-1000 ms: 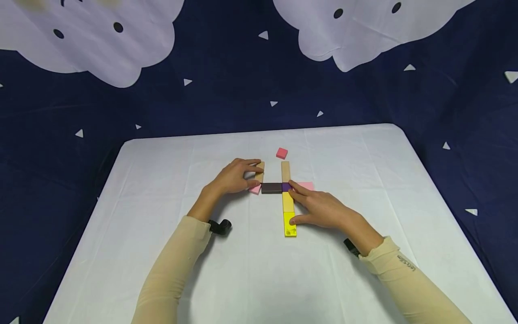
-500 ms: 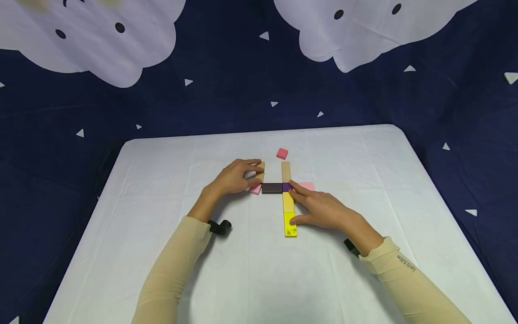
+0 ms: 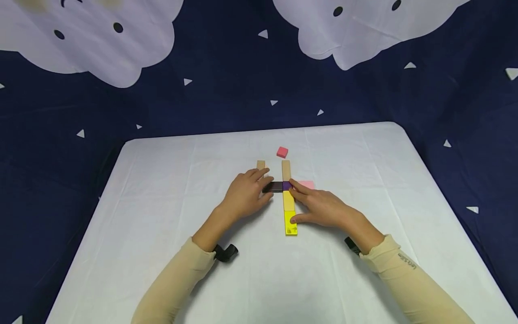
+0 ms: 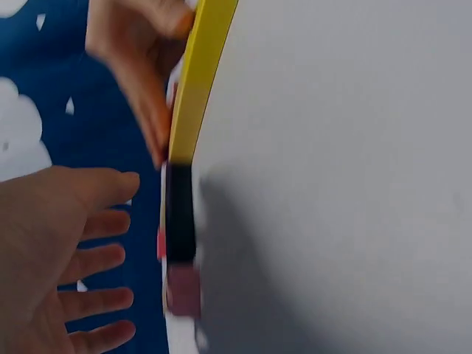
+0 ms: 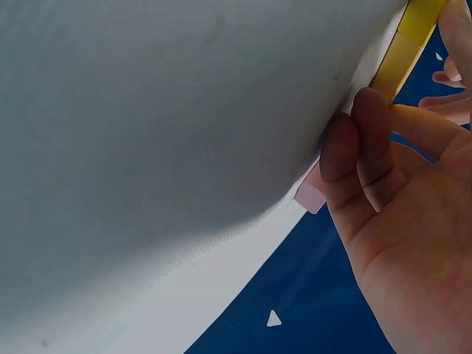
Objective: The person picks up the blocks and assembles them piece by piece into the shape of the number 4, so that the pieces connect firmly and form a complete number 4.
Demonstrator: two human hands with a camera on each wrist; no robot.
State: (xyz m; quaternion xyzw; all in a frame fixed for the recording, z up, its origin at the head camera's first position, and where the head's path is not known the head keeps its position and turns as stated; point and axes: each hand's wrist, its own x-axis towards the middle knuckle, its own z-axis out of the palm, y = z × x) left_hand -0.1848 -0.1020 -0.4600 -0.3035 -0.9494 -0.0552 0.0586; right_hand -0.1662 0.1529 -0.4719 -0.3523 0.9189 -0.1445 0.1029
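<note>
My left hand (image 3: 246,193) hovers above the left end of a black block (image 3: 275,187), fingers spread and holding nothing. In the left wrist view those fingers are apart from the blocks. My right hand (image 3: 323,208) rests along a column of blocks, its fingertips at a purple block (image 3: 287,185) and its thumb on a bright yellow block (image 3: 290,227). Between these lies a paler yellow block (image 3: 288,200). A tan block (image 3: 286,170) continues the column at the far end. Another tan block (image 3: 261,164) lies partly behind my left hand. A pink block (image 4: 183,290) adjoins the black one, hidden in the head view.
Beyond the column lies a small red-pink block (image 3: 282,152). A light pink block (image 3: 307,184) sits right of the purple one, partly behind my right hand. The white-covered table (image 3: 275,279) ends before a dark blue backdrop (image 3: 226,103) with clouds and triangles.
My left hand has let go of the left tan block and come nearer and slightly right, over the black block's end. The right hand keeps its place.
</note>
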